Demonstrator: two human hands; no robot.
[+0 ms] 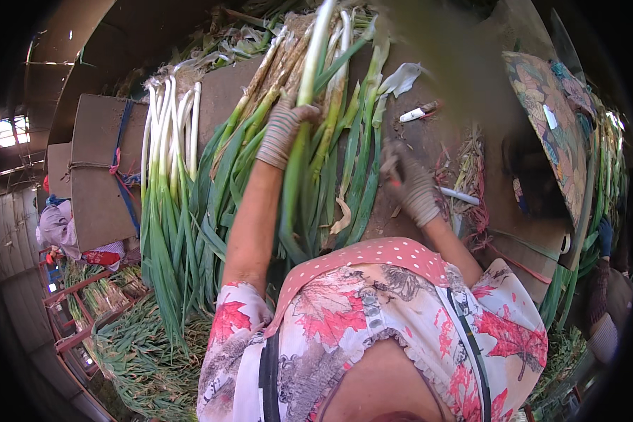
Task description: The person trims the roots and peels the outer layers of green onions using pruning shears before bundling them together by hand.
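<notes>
My left hand, in a striped knit glove, is closed around a thick green onion, its white end pointing away from me and its green leaves hanging toward me. Under that arm lie several unpeeled green onions with brownish outer skins and roots. To the left is a row of clean white-stemmed green onions with their roots on. My right hand, also gloved, is just above the board right of the leaves. Its fingers look curled; whatever they may hold is hidden.
A short white-handled object lies on the brown board. Red and pink strings hang at the right beside a white tube. A patterned panel stands at far right. Heaped green leaves and red crates are lower left.
</notes>
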